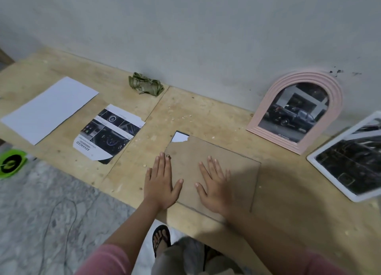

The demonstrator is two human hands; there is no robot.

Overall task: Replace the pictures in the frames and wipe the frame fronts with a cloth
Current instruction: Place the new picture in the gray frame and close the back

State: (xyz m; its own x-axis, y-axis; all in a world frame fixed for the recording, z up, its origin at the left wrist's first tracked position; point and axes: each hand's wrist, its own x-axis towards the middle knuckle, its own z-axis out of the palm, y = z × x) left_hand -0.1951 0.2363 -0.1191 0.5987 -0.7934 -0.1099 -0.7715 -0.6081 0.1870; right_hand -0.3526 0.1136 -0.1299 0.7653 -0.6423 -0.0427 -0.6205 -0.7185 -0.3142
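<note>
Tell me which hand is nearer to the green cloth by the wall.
Left. The left hand presses flat on the near left edge of the backing board, below the green cloth. The right hand lies flat further right on the board.

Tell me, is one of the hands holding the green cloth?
No. The cloth lies by the wall, while both hands press flat on the backing board.

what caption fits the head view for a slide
Both hands press flat on a brown backing board.

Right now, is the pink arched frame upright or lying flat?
Upright, tilted back: the pink frame stands on the table with its arched top leaning on the wall, car picture facing out.
</note>
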